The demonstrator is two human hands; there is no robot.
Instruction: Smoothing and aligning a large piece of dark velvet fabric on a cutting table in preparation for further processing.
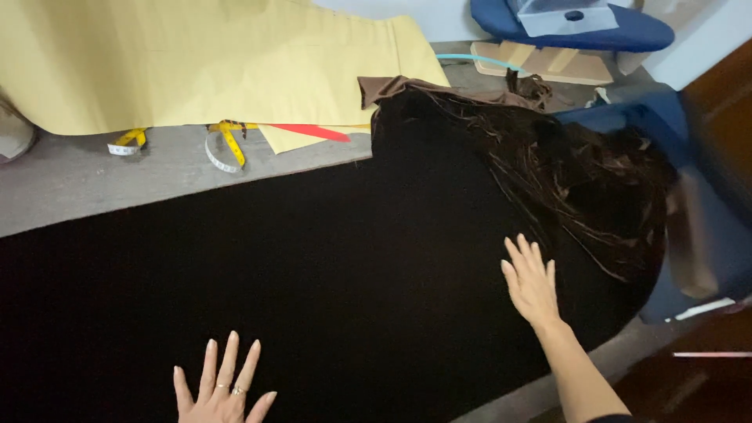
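hands are pressing flat on the dark cloth (329, 266) that is covering most of the grey table (94, 180). left hand (223, 392) is lying near the front edge, fingers spread and released, grasping nothing. right hand (533, 283) is resting open toward the right edge, just beside the bunched, wrinkled part of the cloth. yellow paper (196, 63) and a tape measure (223, 149) are sitting along the far edge.

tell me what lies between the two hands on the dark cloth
In the head view, only smooth dark brown cloth lies between the left hand and the right hand; nothing else rests there.
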